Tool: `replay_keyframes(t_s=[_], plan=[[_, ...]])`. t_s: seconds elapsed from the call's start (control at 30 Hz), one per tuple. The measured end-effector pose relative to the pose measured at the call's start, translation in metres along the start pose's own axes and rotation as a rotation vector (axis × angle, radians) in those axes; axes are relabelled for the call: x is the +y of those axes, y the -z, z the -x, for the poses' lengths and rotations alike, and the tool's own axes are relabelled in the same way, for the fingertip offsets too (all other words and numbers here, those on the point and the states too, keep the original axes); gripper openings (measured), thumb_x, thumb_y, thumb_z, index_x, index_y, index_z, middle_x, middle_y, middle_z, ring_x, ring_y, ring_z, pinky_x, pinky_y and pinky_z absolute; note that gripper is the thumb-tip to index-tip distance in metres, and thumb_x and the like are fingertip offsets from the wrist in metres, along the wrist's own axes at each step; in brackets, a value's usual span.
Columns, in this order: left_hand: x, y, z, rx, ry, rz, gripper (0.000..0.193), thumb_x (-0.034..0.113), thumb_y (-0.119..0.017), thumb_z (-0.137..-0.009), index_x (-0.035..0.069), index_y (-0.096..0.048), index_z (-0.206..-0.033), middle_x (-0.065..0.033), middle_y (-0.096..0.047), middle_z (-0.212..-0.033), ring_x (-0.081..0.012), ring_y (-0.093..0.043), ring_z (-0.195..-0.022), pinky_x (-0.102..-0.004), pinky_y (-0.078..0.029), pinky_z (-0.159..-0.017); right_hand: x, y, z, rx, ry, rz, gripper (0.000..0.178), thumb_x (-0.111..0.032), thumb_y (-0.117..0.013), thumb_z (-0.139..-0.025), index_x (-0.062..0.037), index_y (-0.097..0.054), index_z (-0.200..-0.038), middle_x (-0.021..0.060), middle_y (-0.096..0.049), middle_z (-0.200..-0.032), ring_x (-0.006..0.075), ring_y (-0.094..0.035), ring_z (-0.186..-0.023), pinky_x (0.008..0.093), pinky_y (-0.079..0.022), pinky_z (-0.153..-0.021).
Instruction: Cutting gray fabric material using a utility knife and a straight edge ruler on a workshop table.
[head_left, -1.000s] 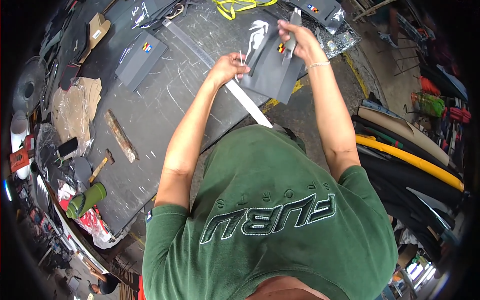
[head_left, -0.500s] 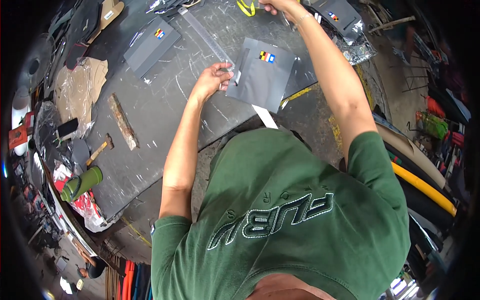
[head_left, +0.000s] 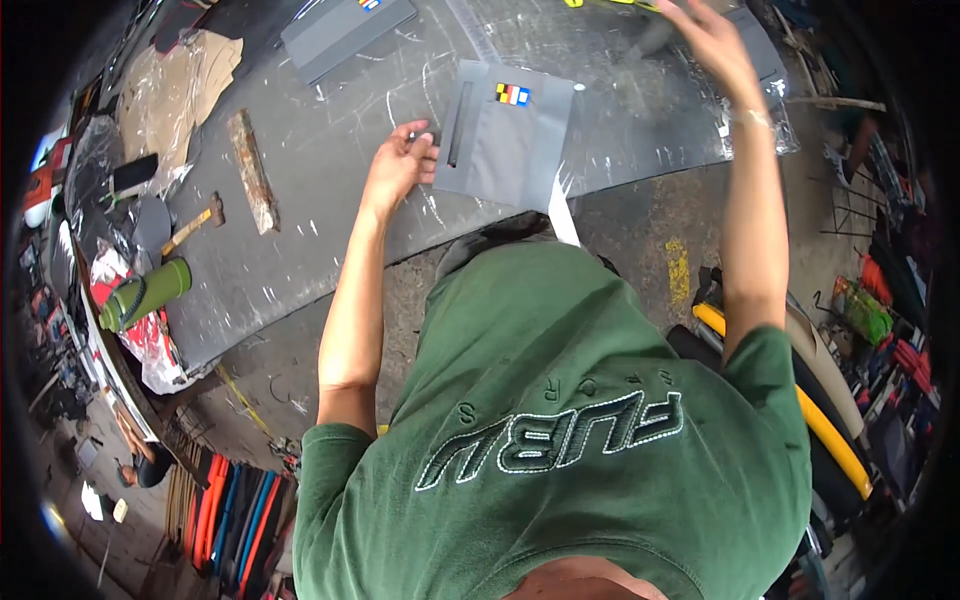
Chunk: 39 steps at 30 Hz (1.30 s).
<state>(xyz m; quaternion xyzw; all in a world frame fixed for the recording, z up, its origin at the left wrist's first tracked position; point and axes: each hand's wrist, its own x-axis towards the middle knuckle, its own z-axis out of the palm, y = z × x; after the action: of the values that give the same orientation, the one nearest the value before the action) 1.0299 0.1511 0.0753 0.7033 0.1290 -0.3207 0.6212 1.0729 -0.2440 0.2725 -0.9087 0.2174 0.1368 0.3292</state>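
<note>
A flat grey sheet panel [head_left: 515,145] lies near the table's front edge, with a small multicoloured patch and a dark slot along its left side. Beside its left edge is my left hand [head_left: 395,172], fingers curled together; a small dark thing shows at the fingertips, too small to name. My right hand [head_left: 708,45] is raised over the far right of the table, smeared by motion, its fingers stretched and apart with nothing seen in them. Near those fingers a yellow strap-like thing [head_left: 615,3] is cut off by the top edge. A white strip [head_left: 562,212] hangs below the panel.
Another grey panel [head_left: 345,38] and a clear ruler [head_left: 470,30] lie farther back on the dark scratched table [head_left: 330,170]. Leftward are a worn wooden bar [head_left: 252,170], a hammer [head_left: 195,225], a green bottle [head_left: 147,293] and plastic-wrapped brown sheets [head_left: 180,95]. A person is far off, lower left.
My right hand has moved right, away from the yellow thing, and its fingers have spread. My left hand stays by the panel's left edge. The whole view has shifted.
</note>
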Motion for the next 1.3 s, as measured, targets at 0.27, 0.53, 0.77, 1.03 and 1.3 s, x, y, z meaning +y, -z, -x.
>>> replay_keyframes(t_s=[0.27, 0.53, 0.77, 1.03, 1.3], plan=[[0.011, -0.048, 0.019, 0.276, -0.946, -1.354, 0.06, 0.02, -0.07, -0.094, 0.022, -0.047, -0.15, -0.0112, -0.052, -0.145, -0.0369, -0.042, -0.142, -0.0569, -0.036, -0.115, 0.24, -0.083, 0.101, 0.217, -0.118, -2.066, 0.038, 0.002, -0.066, -0.095, 0.0093, -0.054, -0.13, 0.0275, -0.061, -0.129, 0.042, -0.053, -0.133, 0.0452, -0.051, -0.115], [-0.027, -0.084, -0.006, 0.162, -0.926, -1.301, 0.057, 0.05, -0.049, -0.104, 0.028, -0.043, -0.156, -0.0079, -0.031, -0.166, -0.0388, -0.024, -0.154, -0.0622, -0.02, -0.123, 0.232, -0.204, 0.172, -0.303, -0.028, -1.667, 0.028, -0.022, -0.068, -0.099, -0.0088, -0.063, -0.123, 0.0073, -0.068, -0.111, 0.0218, -0.066, -0.106, 0.0403, -0.048, -0.103], [-0.028, -0.112, -0.005, 0.342, -0.817, -1.271, 0.058, 0.05, -0.048, -0.104, 0.021, -0.045, -0.154, -0.017, -0.036, -0.162, -0.045, -0.027, -0.151, -0.0617, -0.021, -0.121, 0.213, -0.241, 0.152, -0.055, -0.076, -0.402, 0.043, -0.041, -0.07, -0.098, 0.0022, -0.065, -0.099, 0.0158, -0.071, -0.096, 0.0209, -0.068, -0.087, 0.0354, -0.052, -0.081], [-0.026, -0.11, -0.009, 0.468, -0.785, -1.204, 0.087, 0.077, -0.049, -0.09, 0.022, -0.042, -0.157, -0.0158, -0.032, -0.163, -0.0501, -0.019, -0.152, -0.0769, -0.01, -0.116, 0.171, -0.242, 0.148, -0.199, -0.193, -0.68, 0.027, -0.028, -0.067, -0.099, -0.0007, -0.069, -0.1, 0.0077, -0.074, -0.078, 0.012, -0.067, -0.068, 0.0277, -0.051, -0.064], [-0.032, -0.114, -0.003, 0.423, -0.74, -1.253, 0.077, 0.068, -0.046, -0.098, 0.018, -0.04, -0.158, -0.0187, -0.028, -0.166, -0.0499, -0.02, -0.152, -0.0731, -0.012, -0.118, 0.241, -0.134, 0.151, 0.362, 0.041, -0.309, 0.032, -0.029, -0.07, -0.1, 0.0022, -0.074, -0.096, -0.0034, -0.065, -0.076, 0.0059, -0.05, -0.071, 0.026, -0.044, -0.064]])
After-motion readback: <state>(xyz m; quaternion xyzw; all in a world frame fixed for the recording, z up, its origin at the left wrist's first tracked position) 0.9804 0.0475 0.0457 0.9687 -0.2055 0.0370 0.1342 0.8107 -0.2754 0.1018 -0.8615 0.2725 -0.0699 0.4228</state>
